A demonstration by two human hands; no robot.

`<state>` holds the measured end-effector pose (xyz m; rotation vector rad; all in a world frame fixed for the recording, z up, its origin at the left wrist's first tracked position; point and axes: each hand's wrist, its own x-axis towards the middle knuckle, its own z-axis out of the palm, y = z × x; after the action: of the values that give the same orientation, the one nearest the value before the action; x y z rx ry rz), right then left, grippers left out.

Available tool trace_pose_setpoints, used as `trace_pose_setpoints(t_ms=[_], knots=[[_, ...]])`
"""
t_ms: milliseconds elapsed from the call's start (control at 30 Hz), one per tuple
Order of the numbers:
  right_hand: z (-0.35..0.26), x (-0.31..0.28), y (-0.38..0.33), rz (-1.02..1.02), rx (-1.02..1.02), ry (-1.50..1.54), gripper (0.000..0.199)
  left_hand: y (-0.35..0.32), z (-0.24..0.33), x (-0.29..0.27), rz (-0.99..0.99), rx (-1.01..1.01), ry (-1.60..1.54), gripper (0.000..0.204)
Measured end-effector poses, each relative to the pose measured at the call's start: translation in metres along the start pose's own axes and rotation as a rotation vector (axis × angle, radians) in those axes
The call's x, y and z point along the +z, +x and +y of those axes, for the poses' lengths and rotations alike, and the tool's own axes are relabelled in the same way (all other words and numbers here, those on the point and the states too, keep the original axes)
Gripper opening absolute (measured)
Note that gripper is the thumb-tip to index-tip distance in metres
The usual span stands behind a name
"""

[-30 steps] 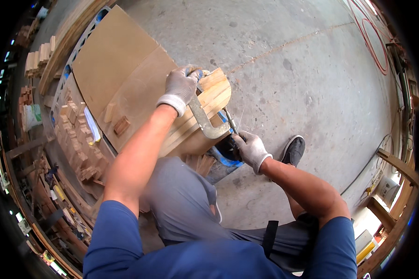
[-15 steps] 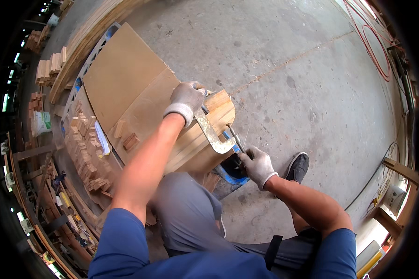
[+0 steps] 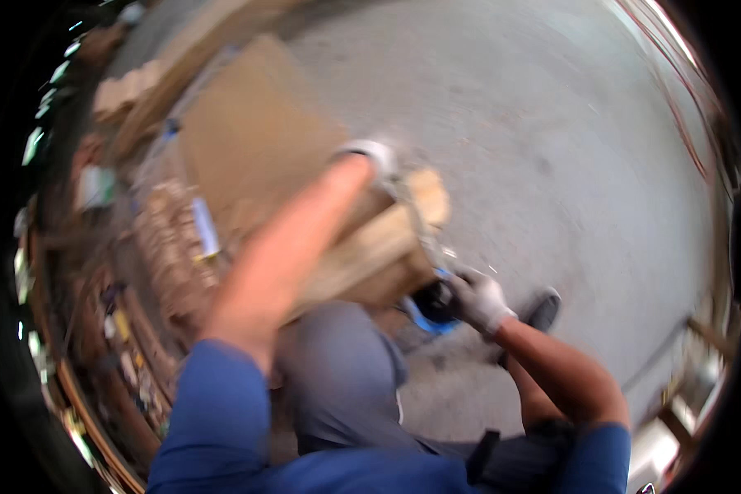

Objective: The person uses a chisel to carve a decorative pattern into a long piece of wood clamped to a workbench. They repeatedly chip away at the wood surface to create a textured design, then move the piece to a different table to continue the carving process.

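Left hand [image 3: 375, 156] pressed on far top of wooden block [image 3: 379, 247]; right hand [image 3: 479, 300] grips blue tool [image 3: 430, 309] near right. Keep block steady; blur hides finger detail.

Both gloves are pale grey: left hand [image 3: 376, 156], right hand [image 3: 479, 300]. The wooden block [image 3: 379, 251] is light tan, the tool [image 3: 432, 309] blue and black, sleeves blue, floor [image 3: 552, 123] grey.
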<state>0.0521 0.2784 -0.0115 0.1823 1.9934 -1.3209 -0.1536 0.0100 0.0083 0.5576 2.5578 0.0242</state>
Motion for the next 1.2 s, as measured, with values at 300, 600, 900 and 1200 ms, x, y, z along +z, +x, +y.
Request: trace_pose_setpoints(t_ms=[300,600,900,1200], knots=[[-0.013,-0.066,-0.044,0.455,-0.235,-0.414,0.035,0.016,0.103,-0.007,-0.002,-0.010,-0.588,0.032],[0.008,-0.125,-0.054,0.419,-0.041,0.056,0.030,-0.152,0.129,0.084,0.351,-0.298,-0.548,0.082],[0.032,-0.106,-0.064,0.196,-0.050,0.246,0.039,-0.197,0.073,0.151,0.383,-0.361,-0.275,0.095],[0.095,-0.085,-0.072,0.153,-0.111,0.424,0.044,-0.158,0.143,0.137,0.314,-0.280,-0.207,0.091]])
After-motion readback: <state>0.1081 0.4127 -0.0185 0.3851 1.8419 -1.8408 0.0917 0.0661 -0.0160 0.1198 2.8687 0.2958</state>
